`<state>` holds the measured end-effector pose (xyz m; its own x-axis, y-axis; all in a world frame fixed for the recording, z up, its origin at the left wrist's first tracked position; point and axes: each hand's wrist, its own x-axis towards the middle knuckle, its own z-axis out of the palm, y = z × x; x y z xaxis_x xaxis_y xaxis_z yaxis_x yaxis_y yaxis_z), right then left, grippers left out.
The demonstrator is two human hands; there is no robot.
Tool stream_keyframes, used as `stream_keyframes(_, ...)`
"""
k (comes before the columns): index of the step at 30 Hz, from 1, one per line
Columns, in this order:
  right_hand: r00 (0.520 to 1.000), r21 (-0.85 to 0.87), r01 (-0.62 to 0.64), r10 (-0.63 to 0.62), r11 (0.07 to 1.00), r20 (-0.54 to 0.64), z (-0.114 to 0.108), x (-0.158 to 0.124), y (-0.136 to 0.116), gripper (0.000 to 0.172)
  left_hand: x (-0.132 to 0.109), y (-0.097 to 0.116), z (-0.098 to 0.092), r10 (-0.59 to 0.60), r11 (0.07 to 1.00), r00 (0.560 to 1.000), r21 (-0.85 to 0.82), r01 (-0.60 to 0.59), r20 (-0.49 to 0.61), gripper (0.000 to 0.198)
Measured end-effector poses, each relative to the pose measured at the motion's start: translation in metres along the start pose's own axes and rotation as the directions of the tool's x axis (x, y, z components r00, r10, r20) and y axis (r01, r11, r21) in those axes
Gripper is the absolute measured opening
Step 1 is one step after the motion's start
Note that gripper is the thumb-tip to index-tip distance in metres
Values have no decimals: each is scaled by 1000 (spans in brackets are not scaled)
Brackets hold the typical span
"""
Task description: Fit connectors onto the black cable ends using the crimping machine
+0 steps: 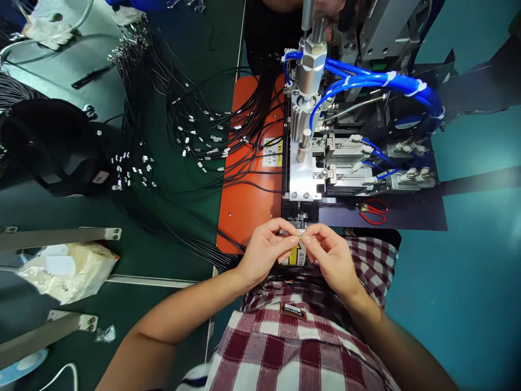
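Note:
My left hand (pixel 271 247) and my right hand (pixel 328 252) meet in front of the machine's near end. Both are closed in a pinch, thumb against fingertips. Between them is a very thin wire (pixel 300 235), mostly covered by the fingertips. A white and yellow label (pixel 299 255) shows on the machine just below the fingers. Over my lap lies a bundle of black cables (pixel 211 258) coming in from the left, with small coloured wire ends (pixel 288 282) showing against the checked apron (pixel 277 347).
The machine (pixel 303 174) with blue air hoses (pixel 378 79) stands ahead, beside an orange plate (pixel 252 209). Black cables with metal connectors (pixel 203 141) spread across the green table (pixel 179 228). Red-handled scissors (pixel 372 211) lie at right. Another person's arm (pixel 285 4) shows at the top.

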<state>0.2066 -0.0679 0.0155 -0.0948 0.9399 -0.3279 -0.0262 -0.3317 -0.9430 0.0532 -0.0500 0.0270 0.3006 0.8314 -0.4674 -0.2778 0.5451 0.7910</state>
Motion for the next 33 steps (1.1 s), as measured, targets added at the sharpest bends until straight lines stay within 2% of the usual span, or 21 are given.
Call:
stream_keyframes(4, 989, -155, 135, -143, 979, -44, 0, -3, -1, 15, -1, 5, 2, -42, 996, 999, 75, 43, -10, 26)
stream_keyframes(11, 999, 22, -3, 4, 1000, -44, -2, 0, -2, 17, 1, 7, 2, -61, 998, 997, 17, 62, -49, 30)
stream_keyframes(18, 998, -36, 27, -29, 999, -64, -1, 0, -6, 16, 1, 6, 1, -67, 998, 997, 14, 68, -29, 30)
stream_keyframes(24, 999, 13, -5, 5, 1000, -47, 3, 2, -3, 16, 1, 3, 0, -42, 999, 999, 15, 42, -14, 24)
stream_keyframes(28, 998, 29, 21, -19, 999, -61, 5, -1, 2, 15, 1, 2, 0, -40, 999, 999, 20, 40, -20, 22)
stream_keyframes(33, 997, -80, 66, -70, 995, -43, 0, -2, 3, 14, 0, 2, 1, -40, 999, 998, 23, 41, -37, 25)
